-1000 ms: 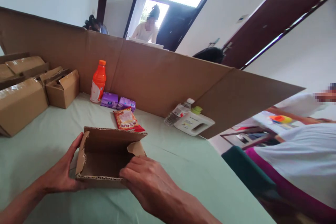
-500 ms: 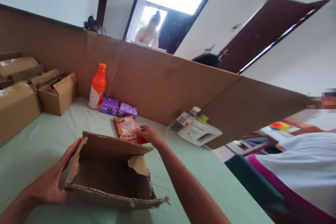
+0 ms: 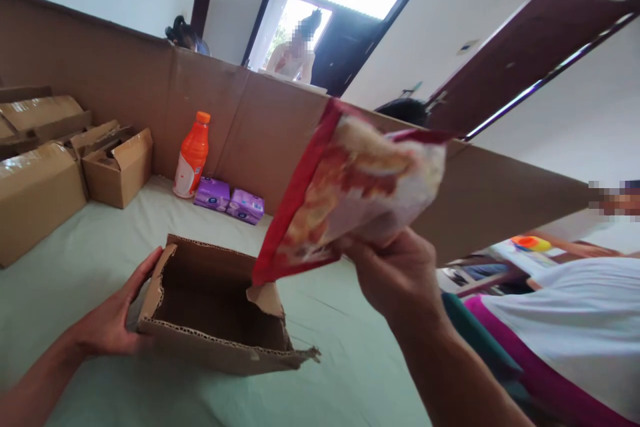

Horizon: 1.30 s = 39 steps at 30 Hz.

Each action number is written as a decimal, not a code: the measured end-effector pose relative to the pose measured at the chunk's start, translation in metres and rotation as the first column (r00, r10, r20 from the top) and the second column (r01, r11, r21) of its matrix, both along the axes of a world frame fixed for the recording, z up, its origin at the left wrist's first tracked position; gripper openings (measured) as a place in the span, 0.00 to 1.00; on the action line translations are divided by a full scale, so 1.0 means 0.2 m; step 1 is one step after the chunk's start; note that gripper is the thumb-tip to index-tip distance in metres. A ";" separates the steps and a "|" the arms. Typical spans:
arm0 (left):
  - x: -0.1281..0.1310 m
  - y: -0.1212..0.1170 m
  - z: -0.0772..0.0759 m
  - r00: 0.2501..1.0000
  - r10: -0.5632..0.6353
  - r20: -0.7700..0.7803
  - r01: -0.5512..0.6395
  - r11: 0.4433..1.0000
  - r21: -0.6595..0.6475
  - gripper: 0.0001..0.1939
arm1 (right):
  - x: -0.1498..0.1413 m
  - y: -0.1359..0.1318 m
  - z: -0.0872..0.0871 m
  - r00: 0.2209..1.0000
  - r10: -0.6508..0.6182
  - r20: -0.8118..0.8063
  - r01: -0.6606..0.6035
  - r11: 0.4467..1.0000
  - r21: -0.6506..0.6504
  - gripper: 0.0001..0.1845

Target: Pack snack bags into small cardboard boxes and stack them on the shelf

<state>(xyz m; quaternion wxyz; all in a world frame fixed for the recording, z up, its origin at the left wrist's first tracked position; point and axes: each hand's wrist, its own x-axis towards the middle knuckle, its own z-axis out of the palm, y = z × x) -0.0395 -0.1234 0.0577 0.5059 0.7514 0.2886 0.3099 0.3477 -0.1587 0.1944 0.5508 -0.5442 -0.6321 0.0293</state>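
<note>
My right hand (image 3: 397, 277) grips a red and white snack packet (image 3: 350, 190) by its lower edge and holds it in the air, tilted, above and to the right of a small open cardboard box (image 3: 220, 310). My left hand (image 3: 113, 320) lies against the left side of that box, fingers curved along its wall. The box stands on the pale green table (image 3: 350, 360) with its flaps up, and nothing shows inside it.
A tall cardboard screen (image 3: 125, 93) runs along the far edge of the table. Before it stand an orange bottle (image 3: 191, 155) and two purple packs (image 3: 227, 199). Cardboard boxes (image 3: 117, 167) are stacked at the left. A seated person in white (image 3: 565, 320) is at the right.
My right hand left the box, reached the snack packet on the table, then lifted it up and toward me. My left hand stayed on the box.
</note>
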 end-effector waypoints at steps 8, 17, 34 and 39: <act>0.02 0.00 -0.03 0.994 -0.026 0.104 0.031 0.999 -0.040 0.64 | -0.37 -0.13 -0.02 0.646 0.589 0.486 -0.156 0.725 -0.670 0.12; 0.04 -0.01 0.01 0.991 -0.063 0.120 0.073 0.994 -0.076 0.63 | -0.60 0.08 -0.12 0.418 0.850 0.319 -0.009 0.355 -0.935 0.11; 0.12 -0.27 0.17 0.846 0.533 0.030 -0.486 0.745 0.457 0.27 | -0.19 -0.42 -0.29 0.831 0.237 0.503 -0.122 0.960 -0.250 0.19; 0.19 -0.23 0.21 0.770 0.638 0.023 -0.530 0.618 0.581 0.28 | -0.22 -0.31 -0.33 0.834 0.067 0.548 -0.040 0.997 -0.061 0.37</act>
